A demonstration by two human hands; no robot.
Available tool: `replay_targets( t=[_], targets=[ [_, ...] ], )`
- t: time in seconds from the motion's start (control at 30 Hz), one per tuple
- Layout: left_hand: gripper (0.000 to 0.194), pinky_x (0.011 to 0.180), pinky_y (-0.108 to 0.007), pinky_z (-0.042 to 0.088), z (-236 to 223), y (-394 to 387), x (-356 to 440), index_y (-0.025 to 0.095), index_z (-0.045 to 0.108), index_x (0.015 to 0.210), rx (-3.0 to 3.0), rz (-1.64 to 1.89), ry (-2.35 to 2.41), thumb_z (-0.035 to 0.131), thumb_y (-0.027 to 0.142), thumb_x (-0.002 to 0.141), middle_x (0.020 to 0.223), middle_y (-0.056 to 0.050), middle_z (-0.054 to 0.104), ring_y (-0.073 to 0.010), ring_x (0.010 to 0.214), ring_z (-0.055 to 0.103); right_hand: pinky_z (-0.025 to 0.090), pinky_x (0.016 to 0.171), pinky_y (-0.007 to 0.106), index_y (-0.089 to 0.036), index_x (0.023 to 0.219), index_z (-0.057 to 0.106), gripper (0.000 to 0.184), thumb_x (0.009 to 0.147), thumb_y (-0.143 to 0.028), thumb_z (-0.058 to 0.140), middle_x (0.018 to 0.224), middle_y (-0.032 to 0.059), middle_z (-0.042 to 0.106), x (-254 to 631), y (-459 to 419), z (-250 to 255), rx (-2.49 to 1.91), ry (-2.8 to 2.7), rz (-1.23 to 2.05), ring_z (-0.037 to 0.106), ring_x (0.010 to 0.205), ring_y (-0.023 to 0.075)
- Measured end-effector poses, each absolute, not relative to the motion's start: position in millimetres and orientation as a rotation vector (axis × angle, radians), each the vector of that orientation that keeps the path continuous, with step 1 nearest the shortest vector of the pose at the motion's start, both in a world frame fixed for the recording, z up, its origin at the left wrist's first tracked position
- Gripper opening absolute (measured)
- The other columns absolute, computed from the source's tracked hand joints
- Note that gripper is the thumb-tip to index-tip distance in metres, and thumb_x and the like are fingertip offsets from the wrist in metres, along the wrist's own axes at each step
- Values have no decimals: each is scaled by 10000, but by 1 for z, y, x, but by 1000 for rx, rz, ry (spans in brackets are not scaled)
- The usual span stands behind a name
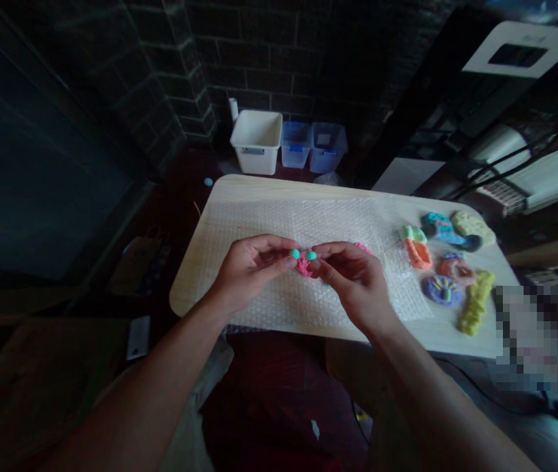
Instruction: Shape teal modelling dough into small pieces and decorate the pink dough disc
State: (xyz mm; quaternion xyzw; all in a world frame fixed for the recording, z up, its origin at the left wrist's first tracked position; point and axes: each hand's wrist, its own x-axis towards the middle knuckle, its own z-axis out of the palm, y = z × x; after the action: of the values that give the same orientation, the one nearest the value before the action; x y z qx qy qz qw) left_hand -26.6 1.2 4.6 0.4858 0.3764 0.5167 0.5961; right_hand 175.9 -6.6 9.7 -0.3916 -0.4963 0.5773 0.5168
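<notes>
My left hand [255, 263] pinches a small teal ball [294, 253] between thumb and index finger, over the middle of the table. A second teal ball [311, 255] sits at the fingertips of my right hand [352, 274], whose thumb and index finger are also closed. Right below both balls is a bumpy pink piece [305, 266], touching or very near my thumbs; whether my fingers grip it too cannot be made out. Another pink piece [362, 248] shows partly behind my right hand. A bit of teal peeks out beneath my right thumb, mostly hidden.
Bubble wrap [259, 301] covers much of the wooden table [229, 187]. Several colourful soft-looking shapes lie at the right, including a purple disc [442, 291], a yellow strip [477, 303] and an orange-green piece [415, 249]. Beyond the table stand a white bin [258, 141] and blue bins [328, 145].
</notes>
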Motion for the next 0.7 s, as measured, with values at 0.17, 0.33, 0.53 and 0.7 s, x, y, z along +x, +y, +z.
replay_targets(
  t=[0.17,0.33,0.53,0.7],
  targets=[
    [242,883,-316,652,4,-1,-23,202,839,1036,1109,1196,845,921,238,811,1083,-79,844,-193,931,797,637,776,319,-216,958,809,166,829,-252,908,909,48,826,175,-8,14,-911,-1220,1352,761,815,171],
    [243,892,-307,655,4,-1,-22,208,842,1030,1092,1204,841,927,230,803,1119,-77,842,-190,952,799,645,763,328,-213,960,808,160,838,-258,901,905,54,828,176,-10,15,-932,-1241,1307,765,803,178],
    [269,911,-365,672,5,-2,-21,202,845,1027,1133,1186,893,938,291,790,1129,-99,840,-226,974,804,656,782,369,-224,947,817,159,832,-281,910,910,60,829,176,-12,15,-965,-1245,1330,767,810,199],
    [279,890,-377,683,6,-3,-19,195,849,992,1134,1193,913,954,322,766,1076,-99,849,-235,944,810,654,775,363,-216,968,821,167,840,-284,905,935,64,834,175,-12,11,-972,-1273,1309,767,812,195]
  ],
)
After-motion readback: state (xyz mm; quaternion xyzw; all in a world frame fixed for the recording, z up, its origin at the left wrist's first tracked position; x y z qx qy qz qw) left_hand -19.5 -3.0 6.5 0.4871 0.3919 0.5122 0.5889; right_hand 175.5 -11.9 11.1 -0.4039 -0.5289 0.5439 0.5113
